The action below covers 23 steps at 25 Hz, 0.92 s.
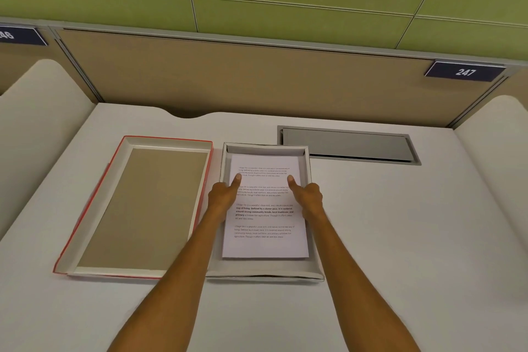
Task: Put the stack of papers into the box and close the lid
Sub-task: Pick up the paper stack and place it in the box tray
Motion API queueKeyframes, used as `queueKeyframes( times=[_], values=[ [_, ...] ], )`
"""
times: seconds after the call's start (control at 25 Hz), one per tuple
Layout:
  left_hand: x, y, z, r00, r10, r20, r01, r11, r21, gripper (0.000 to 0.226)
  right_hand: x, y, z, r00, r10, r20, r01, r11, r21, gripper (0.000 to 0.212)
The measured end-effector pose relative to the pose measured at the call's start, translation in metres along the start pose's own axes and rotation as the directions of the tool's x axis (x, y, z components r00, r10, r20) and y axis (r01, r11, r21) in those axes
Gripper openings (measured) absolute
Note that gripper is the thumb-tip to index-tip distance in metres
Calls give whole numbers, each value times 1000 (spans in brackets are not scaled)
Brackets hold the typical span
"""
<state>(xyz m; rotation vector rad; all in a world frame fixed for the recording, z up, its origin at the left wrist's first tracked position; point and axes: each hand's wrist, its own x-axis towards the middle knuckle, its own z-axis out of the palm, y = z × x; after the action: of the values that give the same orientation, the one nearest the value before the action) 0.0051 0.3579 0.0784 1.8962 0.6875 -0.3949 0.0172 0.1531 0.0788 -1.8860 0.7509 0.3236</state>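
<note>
A stack of white printed papers (264, 240) lies in the shallow white box (313, 263) at the middle of the desk. My left hand (224, 194) grips the stack's left edge, thumb on the top sheet and fingers hidden underneath. On the right edge, my right hand (307, 194) holds the same way. The near end of the stack seems slightly raised above the box floor. The red-edged lid (137, 206) rests upside down to the left of the box, brown inside facing up.
A grey metal cable hatch (348, 145) is set into the desk behind and to the right of the box. Beige partition panels and rounded side dividers surround the white desk (414, 237). A number plate (465, 72) hangs at the back right.
</note>
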Motion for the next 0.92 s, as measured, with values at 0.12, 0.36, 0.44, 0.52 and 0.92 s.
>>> queueKeyframes(
  times=[0.12, 0.36, 0.44, 0.52, 0.92],
  values=[
    [-1, 2, 1, 999, -29, 27, 30, 998, -49, 68, 0, -2, 0, 999, 20, 26, -21, 999, 25, 53],
    [-6, 5, 3, 999, -49, 20, 50, 997, -53, 75, 0, 1, 4, 1000, -5, 5, 5, 1000, 3, 49],
    [-4, 3, -1, 996, -56, 73, 60, 997, -53, 82, -1, 1, 3, 999, -31, 7, 31, 999, -25, 47],
    [-4, -2, -12, 983, -61, 176, 71, 996, -52, 104, -1, 1, 3, 996, -88, 11, 89, 988, -126, 44],
    [-111, 3, -21, 748, -318, 583, 635, 598, -489, 77, 51, -84, -7, 807, -454, 378, 589, 667, -456, 61]
  ],
)
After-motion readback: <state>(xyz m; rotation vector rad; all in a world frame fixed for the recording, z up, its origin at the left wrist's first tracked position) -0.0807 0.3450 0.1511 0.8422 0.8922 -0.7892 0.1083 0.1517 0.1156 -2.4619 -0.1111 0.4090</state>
